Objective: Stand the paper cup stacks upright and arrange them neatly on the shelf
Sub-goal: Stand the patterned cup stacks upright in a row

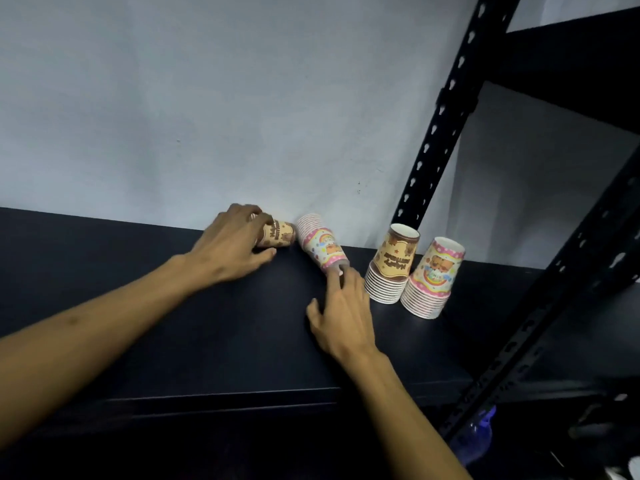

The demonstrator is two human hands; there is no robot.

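Cup stacks, four in number, are held on the black shelf [173, 306] close to the pale wall [207, 98].

Item one: brown-printed lying stack [277, 234], on its side at the back edge. It is gripped by the left hand [232, 247], whose fingers are curled over the top with the thumb under the near side.

Item two: pink-printed lying stack [320, 242], also on its side, rims toward the wall and base toward the viewer, just beside item one. Its base end is touched by the extended fingertips [337, 271] of the right hand [341, 313]; the fingers are spread and nearly straight, and nothing is enclosed by them, though the exact contact is partly hidden.

Items three and four: brown standing stack [393, 265] and pink standing stack [434, 277], both set rim-down, side by side and apparently touching, to the right of the lying pair.

Surroundings: black slotted uprights [446, 109] at the right; a bluish plastic bottle [474, 434] lower down.

Handling note: two stacks are judged left to be raised. Each is best held around the whole bundle so that no cups slide apart, tipped onto the wide rim end, and set down in line with the standing pair.
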